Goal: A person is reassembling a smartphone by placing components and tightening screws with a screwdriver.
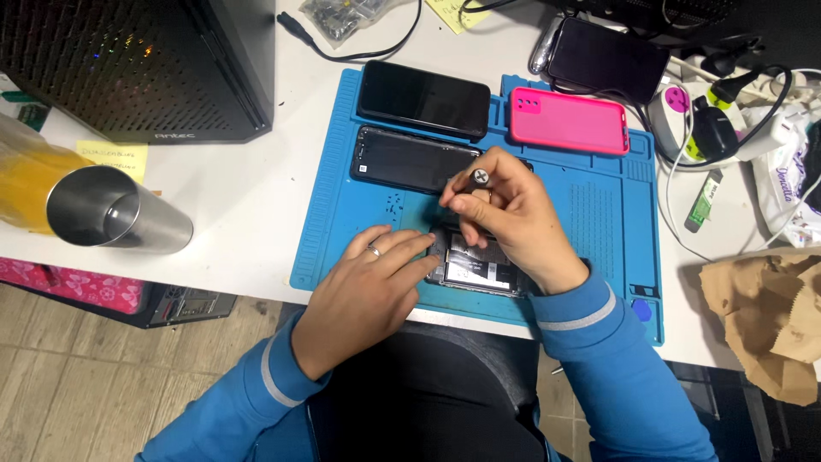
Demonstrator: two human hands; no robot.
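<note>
Opened phone (479, 272) lies at 6 o'clock on the blue mat (342, 222), near the desk's (248, 197) front edge, long axis running roughly 9-to-3 w/ a slight tilt. Both hands are on it, close together. Left hand (368, 282) comes in from 8 o'clock, fingers spread flat, tips pressing the phone's left end to steady it. Right hand (509, 218) sits over the phone's top edge from 4 o'clock, fingers pinched shut round a screwdriver (479, 179); its round cap shows toward the camera, the tip is hidden under the fingers, so contact point can't be told. The right hand is the nearer one to the phone's middle; the left only reaches its end.

Counts: 1 opened phone under the hands; 2 dark phones (423, 98) stacked at 12 o'clock on the mat, one beyond the other; 1 pink case (569, 120) at 1 o'clock; 1 more dark phone (607, 60) off the mat past it. 1 screwdriver. 1 steel cup (115, 218) on its side at 9 o'clock, 1 PC case (137, 64) at 10, 1 paper bag (765, 316) at 3.
</note>
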